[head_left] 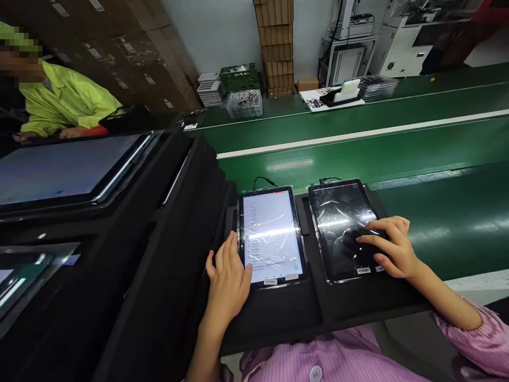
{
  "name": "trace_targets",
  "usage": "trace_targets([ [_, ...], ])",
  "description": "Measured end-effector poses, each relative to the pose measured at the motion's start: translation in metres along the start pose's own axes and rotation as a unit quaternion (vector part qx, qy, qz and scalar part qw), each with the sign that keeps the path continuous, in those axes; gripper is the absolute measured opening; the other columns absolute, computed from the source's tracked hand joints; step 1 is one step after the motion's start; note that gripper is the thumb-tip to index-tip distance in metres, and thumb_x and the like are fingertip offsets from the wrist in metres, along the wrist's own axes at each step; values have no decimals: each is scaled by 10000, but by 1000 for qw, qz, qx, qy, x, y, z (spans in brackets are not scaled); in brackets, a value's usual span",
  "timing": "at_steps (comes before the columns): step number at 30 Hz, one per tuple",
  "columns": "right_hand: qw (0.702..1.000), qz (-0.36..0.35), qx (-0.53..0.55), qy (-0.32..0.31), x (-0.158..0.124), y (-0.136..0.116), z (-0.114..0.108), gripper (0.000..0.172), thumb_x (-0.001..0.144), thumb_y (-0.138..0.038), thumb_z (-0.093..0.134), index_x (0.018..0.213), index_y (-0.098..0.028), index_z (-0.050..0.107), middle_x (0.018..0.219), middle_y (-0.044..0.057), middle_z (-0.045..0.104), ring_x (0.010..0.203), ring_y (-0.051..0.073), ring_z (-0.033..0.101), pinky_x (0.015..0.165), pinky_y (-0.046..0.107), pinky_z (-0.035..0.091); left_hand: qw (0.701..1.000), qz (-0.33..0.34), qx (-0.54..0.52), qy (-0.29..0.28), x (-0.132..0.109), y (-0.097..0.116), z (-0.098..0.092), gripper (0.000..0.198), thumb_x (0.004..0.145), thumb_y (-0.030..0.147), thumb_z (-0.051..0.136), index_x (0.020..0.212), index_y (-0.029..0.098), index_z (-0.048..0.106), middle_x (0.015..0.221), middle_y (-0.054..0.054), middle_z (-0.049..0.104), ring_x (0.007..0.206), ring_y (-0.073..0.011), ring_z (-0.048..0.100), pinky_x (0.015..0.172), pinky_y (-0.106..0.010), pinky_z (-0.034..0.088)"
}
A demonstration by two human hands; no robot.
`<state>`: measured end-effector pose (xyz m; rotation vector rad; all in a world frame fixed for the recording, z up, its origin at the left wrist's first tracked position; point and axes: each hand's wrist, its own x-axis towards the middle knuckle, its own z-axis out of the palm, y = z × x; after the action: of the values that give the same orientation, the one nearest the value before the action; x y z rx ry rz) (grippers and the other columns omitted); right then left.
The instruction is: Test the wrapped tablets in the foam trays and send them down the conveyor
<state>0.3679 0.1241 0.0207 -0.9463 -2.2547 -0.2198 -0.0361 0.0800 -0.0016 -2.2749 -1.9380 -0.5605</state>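
Left hand (pixel 226 281)—thumb apart—borders lit tablet (pixel 274 228), text (pixel 270 263) mostly illegible; right hand (pixel 397 249), fingers spread, partly hides dark tablet (pixel 338 223).

A pale wall (pixel 222 40) stands beyond green counters (pixel 377 140).

Glossy stuff up front, from where I'm standing: lit tablet (pixel 274 228) & dark tablet (pixel 338 223) both have smooth, glass-like screens under wrinkled clear plastic film (pixel 280 257), w/ paper-like labels (pixel 270 282). Black tray (pixel 278 313) beneath is matt, approx. foam-like. Green surface (pixel 310 159) = smooth, semi-gloss, w/ pale reflections. Bkgd: stacked boxes (pixel 276 48), dull brown cardboard; green crate (pixel 239 79), plastic; clear bin (pixel 246 106), shiny plastic. Shirt (pixel 350 361): striped cloth, w/ smooth plastic-looking button (pixel 315 373).
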Motion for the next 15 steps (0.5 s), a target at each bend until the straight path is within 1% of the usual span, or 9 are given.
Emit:
trace_targets([
  [2,999,27,-18,3,2,-1,-1,421,1032,-436,311,1062,-244,684,1073,95,612,953,252,561,859,455,369,1000,1,1,1,0,0,1,653,1016,311,285,1605,149,53,1530,-220,431,1376,-322,441,1163,-608,241],
  [3,998,61,-31,7,3,0,-1,399,1032,-419,321,1086,-238,672,1068,98,614,959,254,565,850,446,375,1000,0,0,0,0,-1,1,653,1017,312,282,1605,148,51,1532,-219,428,1378,-322,437,1164,-609,238],
  [6,975,212,-54,30,1,7,5,377,1033,-393,310,1109,-218,635,1029,104,626,959,257,582,817,419,415,1000,-3,-8,-5,0,-1,1,649,1017,319,277,1605,147,61,1533,-214,433,1371,-323,435,1160,-617,235],
  [8,956,288,-49,23,-2,14,11,397,1028,-422,292,1063,-205,623,980,107,633,941,262,597,808,411,452,1000,-16,-19,-17,1,-1,-1,640,1018,323,278,1605,161,82,1527,-194,453,1350,-319,443,1153,-623,239],
  [9,949,312,-48,14,-4,18,14,412,1023,-443,290,1035,-198,621,954,111,633,934,267,604,812,414,468,999,-30,-26,-25,1,-1,-1,637,1017,326,281,1605,171,91,1521,-181,469,1338,-317,446,1149,-626,240],
  [11,939,337,-65,-15,-5,23,19,439,1006,-484,309,1006,-180,626,928,126,628,920,283,610,819,428,486,997,-62,-42,-37,1,0,-3,639,1016,335,286,1608,183,101,1504,-158,503,1321,-315,444,1145,-636,232],
  [15,923,353,-126,-86,2,22,19,470,977,-517,357,1027,-153,651,979,167,629,883,308,610,759,437,486,993,-97,-57,-47,4,2,-3,637,1014,363,280,1606,161,158,1486,-158,535,1323,-329,421,1144,-668,169],
])
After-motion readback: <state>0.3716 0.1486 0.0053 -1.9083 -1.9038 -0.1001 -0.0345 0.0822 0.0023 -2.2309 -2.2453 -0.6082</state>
